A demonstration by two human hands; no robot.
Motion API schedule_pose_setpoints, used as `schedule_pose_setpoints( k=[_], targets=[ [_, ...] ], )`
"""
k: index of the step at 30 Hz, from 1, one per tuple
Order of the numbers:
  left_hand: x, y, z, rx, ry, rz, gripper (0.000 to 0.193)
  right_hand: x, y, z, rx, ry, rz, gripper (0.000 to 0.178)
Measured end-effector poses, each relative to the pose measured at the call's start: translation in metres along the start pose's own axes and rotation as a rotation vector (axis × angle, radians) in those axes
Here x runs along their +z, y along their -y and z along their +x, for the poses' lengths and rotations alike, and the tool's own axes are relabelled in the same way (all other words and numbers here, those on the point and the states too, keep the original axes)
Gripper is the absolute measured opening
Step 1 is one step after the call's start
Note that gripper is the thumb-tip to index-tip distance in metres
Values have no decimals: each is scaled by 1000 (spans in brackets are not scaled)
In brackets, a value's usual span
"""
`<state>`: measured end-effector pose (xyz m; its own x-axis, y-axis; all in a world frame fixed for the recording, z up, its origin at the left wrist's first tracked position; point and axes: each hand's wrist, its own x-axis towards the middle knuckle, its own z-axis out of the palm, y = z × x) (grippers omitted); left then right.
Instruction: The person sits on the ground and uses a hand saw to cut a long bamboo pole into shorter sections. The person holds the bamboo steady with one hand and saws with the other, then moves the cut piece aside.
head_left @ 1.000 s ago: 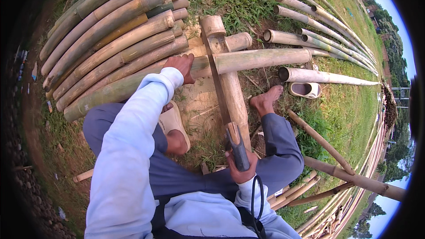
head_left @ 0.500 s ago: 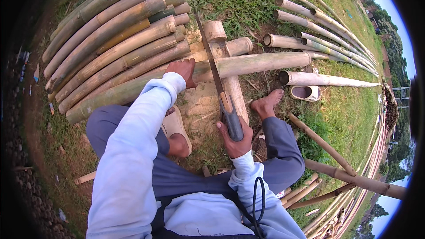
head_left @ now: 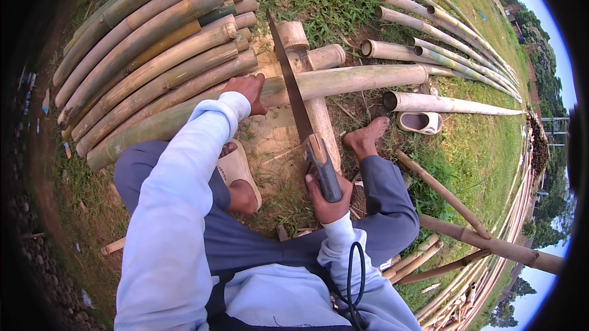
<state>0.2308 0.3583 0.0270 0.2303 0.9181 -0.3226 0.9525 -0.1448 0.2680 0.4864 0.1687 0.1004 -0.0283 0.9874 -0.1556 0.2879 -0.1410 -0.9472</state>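
A thick bamboo pole [head_left: 362, 81] lies crosswise in front of me, resting over another bamboo piece [head_left: 319, 119] that runs away from me on the ground. My left hand [head_left: 247, 93] is closed over the pole, left of the blade. In my right hand [head_left: 329, 198] is the dark handle of a handsaw [head_left: 292, 88]. Its long blade crosses the pole and points away from me, with the tip beyond the pole near the stacked bamboo. How deep the blade sits in the pole I cannot tell.
Cut bamboo lengths [head_left: 165, 46] are stacked at the left. Long bamboo poles [head_left: 442, 24] lie on the grass at the far right, with an empty sandal [head_left: 420, 123] near them. A bamboo frame [head_left: 454, 199] stands at the right. My bare foot [head_left: 367, 136] is beside the crosswise pole.
The saw handle has come slightly back toward me with my right hand, and the blade's face shows broader. My left hand stays on the pole; the whole view has shifted a little.
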Motion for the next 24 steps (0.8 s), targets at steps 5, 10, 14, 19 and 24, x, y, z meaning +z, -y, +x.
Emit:
schedule_pose_setpoints(
  k=[5,10,14,19,24],
  targets=[
    [-4,6,1,8,-31,36,68,19,15,54,-156,23,-55,19],
    [0,6,4,9,-27,24,69,23,2,48,-184,19,-100,23],
    [-2,3,7,2,6,13,69,17,1,35,-113,-4,-83,20],
    [1,13,6,21,-27,16,69,-17,11,-88,-30,2,-173,22],
    [-2,13,4,8,-24,-24,69,-13,20,-59,-54,17,-167,22]
  ],
)
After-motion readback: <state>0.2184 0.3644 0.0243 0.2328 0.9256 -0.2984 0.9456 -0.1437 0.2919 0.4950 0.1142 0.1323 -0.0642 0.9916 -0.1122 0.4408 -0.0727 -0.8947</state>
